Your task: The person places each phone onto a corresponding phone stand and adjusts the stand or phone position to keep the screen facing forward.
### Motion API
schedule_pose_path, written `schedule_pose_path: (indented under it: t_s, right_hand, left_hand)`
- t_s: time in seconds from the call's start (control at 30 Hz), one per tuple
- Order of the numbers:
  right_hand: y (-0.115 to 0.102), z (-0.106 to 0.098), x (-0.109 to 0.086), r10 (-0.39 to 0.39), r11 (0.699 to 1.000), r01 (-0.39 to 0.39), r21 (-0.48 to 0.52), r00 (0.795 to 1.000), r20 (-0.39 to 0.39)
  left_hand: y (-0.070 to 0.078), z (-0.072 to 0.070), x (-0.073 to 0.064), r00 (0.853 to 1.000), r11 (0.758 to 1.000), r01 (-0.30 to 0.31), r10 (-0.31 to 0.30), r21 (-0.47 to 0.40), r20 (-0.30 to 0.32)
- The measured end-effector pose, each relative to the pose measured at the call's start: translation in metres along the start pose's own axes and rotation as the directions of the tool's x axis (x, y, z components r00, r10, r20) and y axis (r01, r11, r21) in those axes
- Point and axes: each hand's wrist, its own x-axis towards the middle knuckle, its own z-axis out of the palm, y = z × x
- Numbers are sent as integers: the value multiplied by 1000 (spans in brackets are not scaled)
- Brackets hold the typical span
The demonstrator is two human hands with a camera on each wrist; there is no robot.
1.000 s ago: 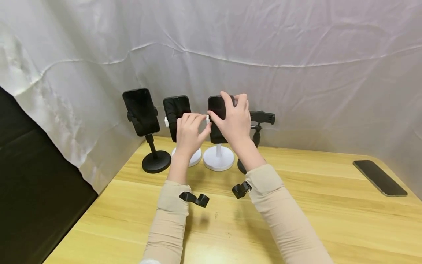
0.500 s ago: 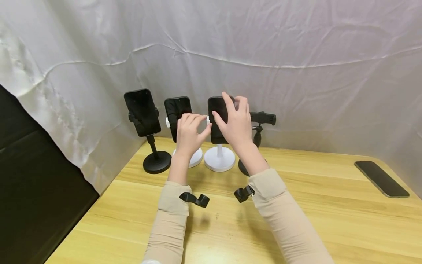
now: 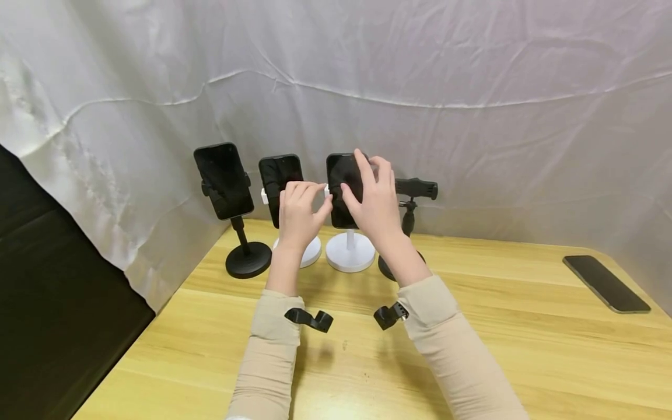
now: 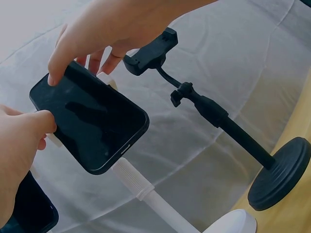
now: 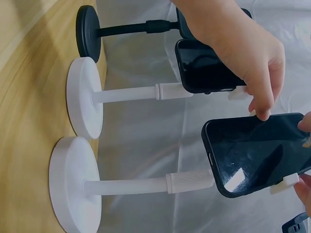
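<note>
A black smartphone [image 3: 339,210] stands upright in the clamp [image 5: 285,182] of a white phone stand [image 3: 350,254]. My left hand [image 3: 300,214] is at the phone's left edge, thumb and forefinger pinching the clamp's left side there. My right hand [image 3: 379,203] holds the phone from the right. Its thumb lies on the dark screen, and its other fingers reach over the top and behind the right edge. In the left wrist view the phone [image 4: 97,121] tilts, with part of the clamp's other arm [image 4: 108,80] visible near the right fingers.
Left of it, another phone [image 3: 280,175] sits in a white stand, and one more [image 3: 224,181] in a black stand [image 3: 249,260]. A black stand [image 3: 417,188] with a bare clamp stands to the right. One phone [image 3: 606,284] lies flat at the table's far right.
The held phone has shifted slightly left. My right thumb has moved from near the phone's left edge inward onto the screen. My left hand has stayed nearly still at the clamp.
</note>
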Motion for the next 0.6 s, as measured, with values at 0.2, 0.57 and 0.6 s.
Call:
schedule_pose_path:
  t_s: [0.2,0.57,0.6]
  right_hand:
    - [3,-5,-9,-19,998,20,58,1000,-7]
    - [14,-15,-33,-110,994,111,20,992,-63]
    - [16,-16,-36,-117,993,119,20,991,-68]
  left_hand:
    - [0,3,1,1000,1000,-2,1,-29,-30]
    - [4,1,5,999,1000,-22,22,-8,-39]
    - [5,1,6,999,1000,-23,22,-11,-36]
